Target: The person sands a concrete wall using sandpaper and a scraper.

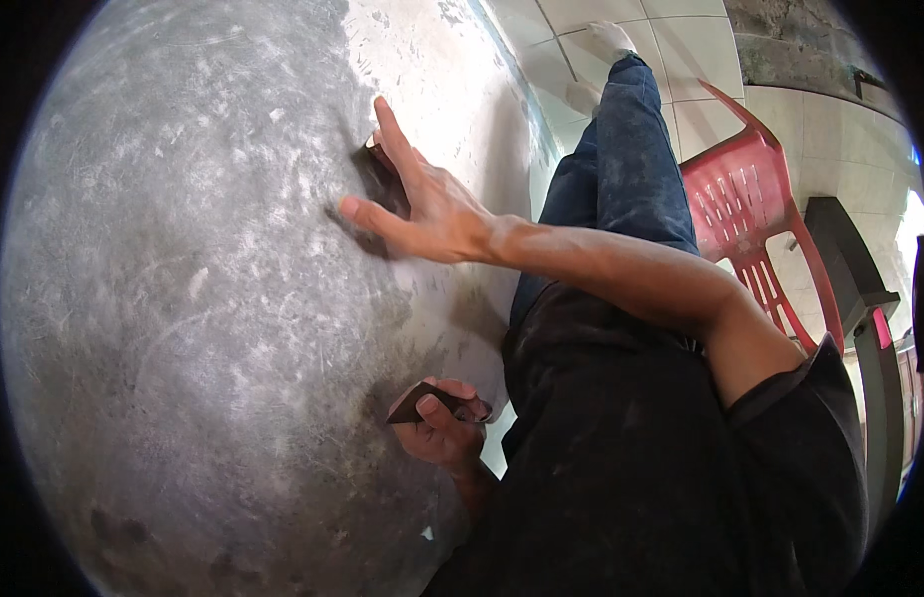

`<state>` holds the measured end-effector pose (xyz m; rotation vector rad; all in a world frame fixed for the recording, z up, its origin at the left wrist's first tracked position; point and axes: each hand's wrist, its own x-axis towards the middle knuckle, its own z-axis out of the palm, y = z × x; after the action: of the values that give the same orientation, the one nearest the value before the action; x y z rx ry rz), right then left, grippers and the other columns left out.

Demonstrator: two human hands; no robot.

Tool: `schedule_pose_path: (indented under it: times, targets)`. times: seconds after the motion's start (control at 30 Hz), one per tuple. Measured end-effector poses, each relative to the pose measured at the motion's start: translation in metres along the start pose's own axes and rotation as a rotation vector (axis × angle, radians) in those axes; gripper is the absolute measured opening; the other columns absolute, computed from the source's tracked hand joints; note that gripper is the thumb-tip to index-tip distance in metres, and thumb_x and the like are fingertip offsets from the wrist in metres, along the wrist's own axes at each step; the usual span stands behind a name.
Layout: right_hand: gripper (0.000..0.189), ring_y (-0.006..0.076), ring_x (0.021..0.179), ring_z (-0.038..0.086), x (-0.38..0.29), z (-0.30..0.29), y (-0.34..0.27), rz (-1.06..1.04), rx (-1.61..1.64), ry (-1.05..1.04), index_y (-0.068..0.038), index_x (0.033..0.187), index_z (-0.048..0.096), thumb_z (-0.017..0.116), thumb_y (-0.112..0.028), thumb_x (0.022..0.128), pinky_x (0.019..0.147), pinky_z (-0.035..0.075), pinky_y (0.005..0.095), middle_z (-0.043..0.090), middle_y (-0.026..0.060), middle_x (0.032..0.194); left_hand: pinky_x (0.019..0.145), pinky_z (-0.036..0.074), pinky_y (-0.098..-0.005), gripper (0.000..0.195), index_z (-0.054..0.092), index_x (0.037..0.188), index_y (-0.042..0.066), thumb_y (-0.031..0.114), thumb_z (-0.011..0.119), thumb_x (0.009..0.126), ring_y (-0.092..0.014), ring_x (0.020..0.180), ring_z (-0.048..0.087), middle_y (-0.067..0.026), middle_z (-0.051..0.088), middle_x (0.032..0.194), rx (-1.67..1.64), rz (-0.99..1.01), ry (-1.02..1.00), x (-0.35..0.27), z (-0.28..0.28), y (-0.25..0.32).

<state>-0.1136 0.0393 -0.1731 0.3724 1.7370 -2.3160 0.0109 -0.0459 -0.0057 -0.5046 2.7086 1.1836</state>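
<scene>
My right hand lies against a grey plastered wall, its back towards me and its thumb and one finger spread. Beneath it is a dark, bent sheet that looks like sandpaper, pressed to the wall where bare grey meets a whitish patch. Much of that sheet is hidden by the fingers. Lower down, near my body, my left hand pinches another dark piece of sandpaper between thumb and fingers. A small rounded edge shows at those fingers; what it is I cannot tell.
A red plastic chair stands on the pale tiled floor to my right. Beyond it is a dark post-like frame. My legs in blue jeans are close to the wall's bottom edge.
</scene>
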Motion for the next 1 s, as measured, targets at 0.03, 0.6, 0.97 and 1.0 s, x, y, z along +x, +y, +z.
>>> schedule_pose_path:
  times: [0.03, 0.6, 0.97, 1.0]
  targets:
    - [0.114, 0.0484, 0.136, 0.034, 0.005, 0.0, 0.001, -0.001, 0.006, -0.009, 0.007, 0.15, -0.006, 0.042, -0.073, 0.085, 0.118, 0.021, 0.0514, 0.032, 0.0384, 0.144, 0.037, 0.039, -0.023, 0.036, 0.041, 0.103, -0.003, 0.033, 0.048, 0.102, -0.014, 0.04, 0.05, -0.0158, 0.06, 0.063, -0.01, -0.013, 0.018, -0.002, -0.001, 0.002]
    - [0.115, 0.0501, 0.137, 0.032, 0.016, 0.004, -0.007, -0.058, -0.013, 0.033, -0.003, 0.151, -0.017, 0.044, -0.074, 0.083, 0.115, 0.028, 0.0526, 0.027, 0.0402, 0.146, 0.037, 0.037, -0.0223, 0.032, 0.041, 0.103, -0.002, 0.029, 0.046, 0.103, -0.013, 0.037, 0.049, -0.0146, 0.06, 0.062, -0.001, 0.051, -0.005, -0.001, -0.004, -0.002]
    - [0.118, 0.0503, 0.139, 0.026, 0.017, 0.0, -0.006, 0.022, 0.044, 0.02, 0.003, 0.151, -0.009, 0.04, -0.079, 0.081, 0.117, 0.02, 0.0541, 0.024, 0.0352, 0.15, 0.037, 0.037, -0.0224, 0.033, 0.041, 0.1, -0.002, 0.03, 0.047, 0.103, -0.013, 0.038, 0.05, -0.0143, 0.06, 0.062, 0.005, 0.065, -0.026, 0.002, -0.003, -0.001]
    - [0.118, 0.0496, 0.139, 0.028, 0.024, 0.0, -0.001, 0.008, 0.028, 0.008, 0.003, 0.151, -0.011, 0.039, -0.079, 0.081, 0.119, 0.017, 0.0532, 0.025, 0.0343, 0.15, 0.037, 0.037, -0.0225, 0.033, 0.041, 0.1, -0.002, 0.03, 0.047, 0.103, -0.013, 0.038, 0.05, -0.0141, 0.06, 0.062, -0.009, 0.061, -0.022, 0.002, -0.002, -0.001]
